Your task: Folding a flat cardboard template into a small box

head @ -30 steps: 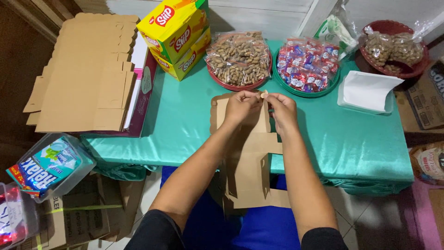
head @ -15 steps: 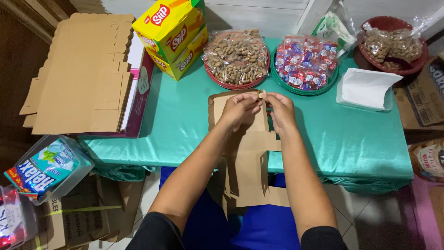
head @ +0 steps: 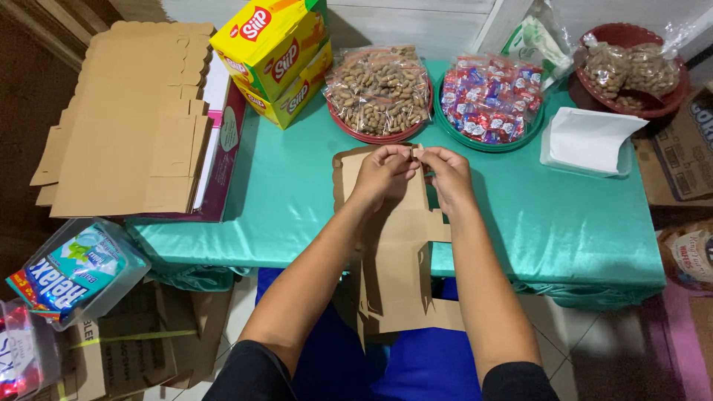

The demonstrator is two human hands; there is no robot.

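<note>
A flat brown cardboard box blank (head: 401, 260) lies over the near edge of the teal-covered table (head: 564, 223) and hangs down toward my lap. My left hand (head: 382, 172) and my right hand (head: 448, 172) meet at its far end, fingertips pinching a small flap between them. Both forearms reach forward side by side over the blank.
A stack of flat cardboard blanks (head: 126, 126) rests at the left on a maroon box. Behind my hands stand yellow cartons (head: 278, 56), a red bowl of bagged peanuts (head: 379, 93), a green bowl of wrapped sweets (head: 490, 100), a tub of white napkins (head: 590, 141) and another red bowl (head: 631, 67).
My hands stay at the far end of the blank, fingers working the small flap. The view has shifted slightly; nothing else moved.
</note>
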